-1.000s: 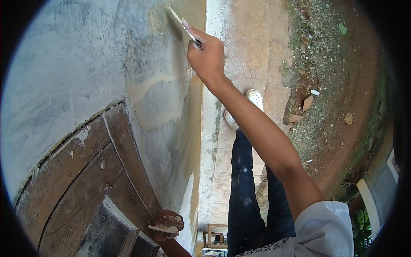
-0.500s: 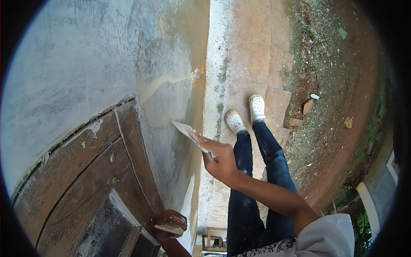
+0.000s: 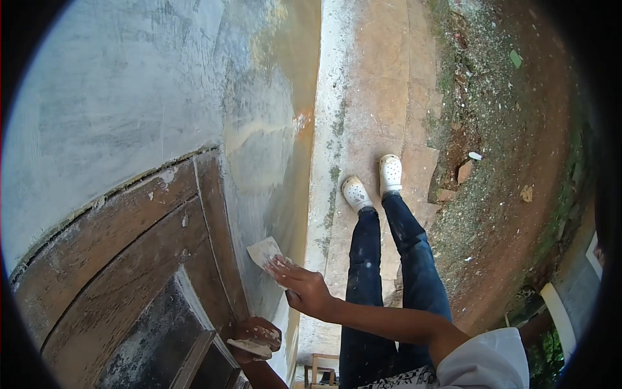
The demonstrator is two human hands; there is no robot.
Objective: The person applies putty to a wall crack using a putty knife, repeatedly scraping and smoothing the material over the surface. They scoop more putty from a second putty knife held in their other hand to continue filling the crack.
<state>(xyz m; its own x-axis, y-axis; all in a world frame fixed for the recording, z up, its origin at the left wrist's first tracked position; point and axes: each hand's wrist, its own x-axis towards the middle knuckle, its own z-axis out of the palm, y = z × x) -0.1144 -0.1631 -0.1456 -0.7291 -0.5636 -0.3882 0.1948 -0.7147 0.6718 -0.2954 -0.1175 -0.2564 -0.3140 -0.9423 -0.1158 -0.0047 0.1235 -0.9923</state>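
Observation:
My right hand [image 3: 306,290] grips a flat, whitish scraper [image 3: 264,251], its blade against or very near the grey plastered wall [image 3: 265,194]. White smears cover the fingers. Lower down, beside the brown wooden frame [image 3: 217,220], my left hand [image 3: 259,334] is closed around a pale flat piece [image 3: 251,347] coated with white material. Whether that hand touches the frame cannot be made out.
Dark panels [image 3: 155,330] sit within the wooden frame at lower left. My legs and white clogs [image 3: 391,172] are on the paved walkway [image 3: 376,84]. Gravel and brown soil [image 3: 512,188] lie to the right, with a broken brick [image 3: 464,171] near the paving edge.
My right hand and the scraper have moved down the wall towards my left hand, and the blade now shows its broad face. The view has shifted slightly.

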